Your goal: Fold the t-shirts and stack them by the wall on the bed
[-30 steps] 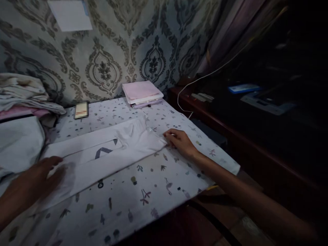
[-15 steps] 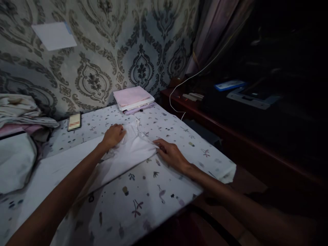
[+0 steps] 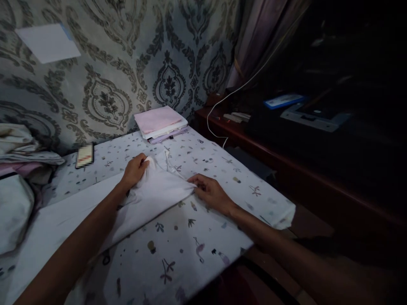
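A white garment (image 3: pixel 159 188) lies partly folded over itself on the patterned sheet (image 3: pixel 178 228), its long part stretching toward the lower left. My left hand (image 3: pixel 135 170) grips its far edge, the cloth bunched up between thumb and fingers. At the garment's right corner, my right hand (image 3: pixel 211 192) pinches the fabric, the fingertips pressed together. Some dark print shows on the cloth beside my left forearm, which hides part of the garment.
A stack of folded cloth with a pink top (image 3: pixel 160 120) sits by the wall. A phone (image 3: pixel 85 156) lies at the left, near piled clothes (image 3: pixel 19 146) and a pale bag (image 3: pixel 14 212). To the right stands a dark red desk (image 3: pixel 286 178) with a white cable (image 3: pixel 219 103).
My left hand has lifted slightly and now draws up the garment's far edge. My right hand stays at the corner. The whole view has shifted a little to the right.
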Action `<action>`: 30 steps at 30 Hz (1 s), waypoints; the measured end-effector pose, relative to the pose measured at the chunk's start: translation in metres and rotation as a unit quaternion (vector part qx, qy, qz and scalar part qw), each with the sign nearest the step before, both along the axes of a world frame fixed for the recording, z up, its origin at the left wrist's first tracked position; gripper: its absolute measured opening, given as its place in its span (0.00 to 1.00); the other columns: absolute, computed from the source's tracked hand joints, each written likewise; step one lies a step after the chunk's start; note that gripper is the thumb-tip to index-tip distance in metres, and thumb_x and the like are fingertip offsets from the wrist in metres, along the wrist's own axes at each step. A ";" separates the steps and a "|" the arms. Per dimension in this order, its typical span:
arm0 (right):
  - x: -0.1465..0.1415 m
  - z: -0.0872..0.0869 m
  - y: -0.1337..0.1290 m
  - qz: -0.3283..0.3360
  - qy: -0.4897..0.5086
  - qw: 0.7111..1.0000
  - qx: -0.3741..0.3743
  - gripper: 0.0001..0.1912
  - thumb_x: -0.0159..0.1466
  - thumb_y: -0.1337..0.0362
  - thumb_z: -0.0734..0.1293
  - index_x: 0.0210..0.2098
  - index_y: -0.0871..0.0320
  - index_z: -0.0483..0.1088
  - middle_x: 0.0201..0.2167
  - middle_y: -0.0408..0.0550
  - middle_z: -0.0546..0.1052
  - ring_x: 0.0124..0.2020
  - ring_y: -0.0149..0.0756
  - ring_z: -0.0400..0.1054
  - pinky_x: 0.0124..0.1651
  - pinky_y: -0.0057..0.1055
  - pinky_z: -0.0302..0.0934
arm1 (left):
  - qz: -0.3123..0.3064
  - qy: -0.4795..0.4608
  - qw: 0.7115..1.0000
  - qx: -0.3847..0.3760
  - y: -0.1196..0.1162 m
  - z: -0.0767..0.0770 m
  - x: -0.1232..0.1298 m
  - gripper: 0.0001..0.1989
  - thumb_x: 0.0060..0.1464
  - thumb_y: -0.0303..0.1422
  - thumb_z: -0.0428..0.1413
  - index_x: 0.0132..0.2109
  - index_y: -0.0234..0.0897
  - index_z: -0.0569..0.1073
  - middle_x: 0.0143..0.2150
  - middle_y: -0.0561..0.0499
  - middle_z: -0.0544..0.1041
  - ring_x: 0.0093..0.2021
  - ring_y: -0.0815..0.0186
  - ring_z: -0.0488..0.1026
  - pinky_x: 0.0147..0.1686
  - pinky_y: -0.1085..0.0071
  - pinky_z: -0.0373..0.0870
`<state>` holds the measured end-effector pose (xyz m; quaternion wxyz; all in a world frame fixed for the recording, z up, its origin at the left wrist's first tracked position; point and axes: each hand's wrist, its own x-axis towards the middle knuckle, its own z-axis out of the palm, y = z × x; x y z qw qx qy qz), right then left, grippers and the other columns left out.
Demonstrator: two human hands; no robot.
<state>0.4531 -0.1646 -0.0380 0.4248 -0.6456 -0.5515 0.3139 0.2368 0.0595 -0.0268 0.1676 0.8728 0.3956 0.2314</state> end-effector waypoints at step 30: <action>0.001 0.001 -0.006 -0.031 -0.192 0.981 0.016 0.07 0.66 0.69 0.61 0.32 0.57 0.68 0.36 0.49 0.71 0.33 0.34 0.67 0.37 0.32 0.62 | 0.103 0.057 0.992 0.034 -0.006 0.006 -0.005 0.09 0.63 0.39 0.44 0.39 0.42 0.64 0.31 0.52 0.71 0.34 0.60 0.69 0.34 0.69 0.58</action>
